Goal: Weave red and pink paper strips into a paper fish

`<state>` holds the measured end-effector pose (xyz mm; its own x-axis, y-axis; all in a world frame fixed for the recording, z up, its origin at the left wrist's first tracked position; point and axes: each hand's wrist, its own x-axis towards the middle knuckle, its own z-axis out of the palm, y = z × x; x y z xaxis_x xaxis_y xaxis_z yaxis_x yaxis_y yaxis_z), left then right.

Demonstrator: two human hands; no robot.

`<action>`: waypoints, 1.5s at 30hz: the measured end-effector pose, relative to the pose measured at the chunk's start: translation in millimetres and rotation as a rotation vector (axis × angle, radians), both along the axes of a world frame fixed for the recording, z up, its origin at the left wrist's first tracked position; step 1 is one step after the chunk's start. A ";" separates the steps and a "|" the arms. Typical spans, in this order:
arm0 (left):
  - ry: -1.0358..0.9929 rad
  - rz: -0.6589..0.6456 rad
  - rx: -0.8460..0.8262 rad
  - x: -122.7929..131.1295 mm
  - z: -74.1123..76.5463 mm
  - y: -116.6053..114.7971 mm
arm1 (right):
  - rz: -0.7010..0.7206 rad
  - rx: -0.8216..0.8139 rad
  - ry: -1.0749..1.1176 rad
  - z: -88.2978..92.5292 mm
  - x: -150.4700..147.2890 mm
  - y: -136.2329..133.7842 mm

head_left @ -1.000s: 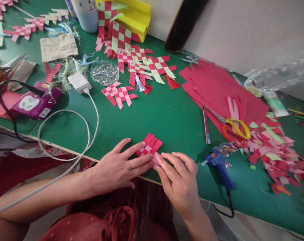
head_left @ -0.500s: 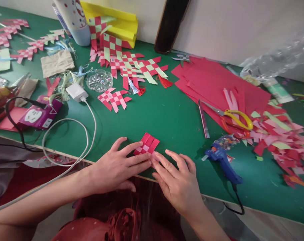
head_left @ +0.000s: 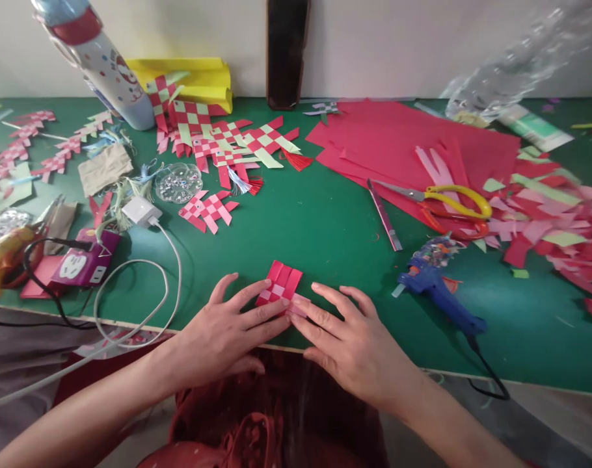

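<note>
On our table (head_left: 315,224) we see a purple socket (head_left: 84,263) near the front edge, a bottle (head_left: 113,78) and paper fish (head_left: 198,120) toward the back edge, red paper (head_left: 388,140), scissors (head_left: 416,194), a glue gun (head_left: 440,296), then scraps (head_left: 535,208). Near the front edge, our left grip (head_left: 225,338), fingers spread, presses the woven paper (head_left: 282,279); our right grip (head_left: 357,344), also spread, touches its near right corner.

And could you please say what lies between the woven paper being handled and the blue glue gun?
In the head view, the right hand lies first, touching the woven paper, then a stretch of green tabletop up to the blue glue gun.
</note>
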<state>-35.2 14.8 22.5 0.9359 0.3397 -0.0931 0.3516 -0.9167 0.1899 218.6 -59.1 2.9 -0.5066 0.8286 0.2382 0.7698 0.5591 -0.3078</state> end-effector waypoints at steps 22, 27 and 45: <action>-0.026 -0.058 0.154 28.7 -6.7 44.2 | 0.044 0.048 -0.058 -8.3 7.7 0.4; 0.002 -0.036 0.141 28.5 -10.0 44.4 | 0.044 0.038 -0.044 -8.6 8.1 0.8; 0.034 -0.111 0.171 37.7 -5.6 40.0 | 0.022 0.045 -0.006 -11.5 8.0 -0.6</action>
